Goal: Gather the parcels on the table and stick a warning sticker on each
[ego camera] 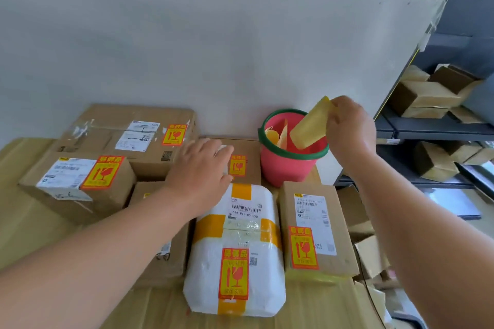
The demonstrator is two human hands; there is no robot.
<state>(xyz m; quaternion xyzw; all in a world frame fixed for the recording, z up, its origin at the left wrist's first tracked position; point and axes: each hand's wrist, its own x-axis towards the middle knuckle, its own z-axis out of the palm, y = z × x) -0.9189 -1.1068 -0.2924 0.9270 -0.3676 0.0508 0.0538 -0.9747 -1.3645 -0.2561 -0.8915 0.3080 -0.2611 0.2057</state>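
Tabletop point(32, 222): your right hand point(350, 125) pinches a yellow paper strip point(311, 125), lower end over the green-rimmed pink bucket point(283, 168); left hand point(200, 171) flat.

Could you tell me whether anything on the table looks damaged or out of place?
Only minor things: the large back-left box has scuffed, peeling tape near its left edge. The brown box beneath the left forearm shows no warning sticker, though it is mostly hidden.

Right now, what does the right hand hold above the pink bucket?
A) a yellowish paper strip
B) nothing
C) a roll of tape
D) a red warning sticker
A: the right hand pinches a yellowish paper strip by its upper end, and the strip hangs over the pink bucket.
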